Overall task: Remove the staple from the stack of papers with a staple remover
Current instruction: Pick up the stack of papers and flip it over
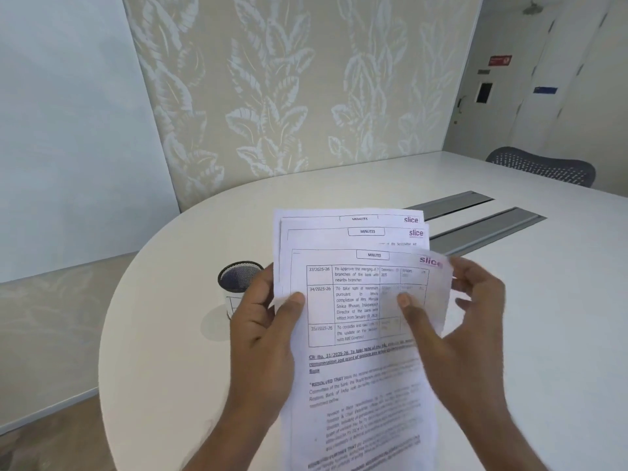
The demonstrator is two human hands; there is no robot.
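A stack of printed papers [353, 300], headed "MINUTES" with a purple logo, is held upright above the white table [190, 334]. The sheets are fanned, so three page tops show one behind another. My left hand [261, 331] grips the stack's left edge, thumb on the front page. My right hand [465, 321] holds the right edge, thumb on the front and fingers behind, and the top right corner of the front sheet curls forward. No staple and no staple remover can be made out.
A black mesh pen cup [238, 283] stands on the table just left of my left hand. Two grey cable-tray lids [482, 229] lie in the table behind the papers. A dark mesh chair back [543, 166] rises at the far right edge.
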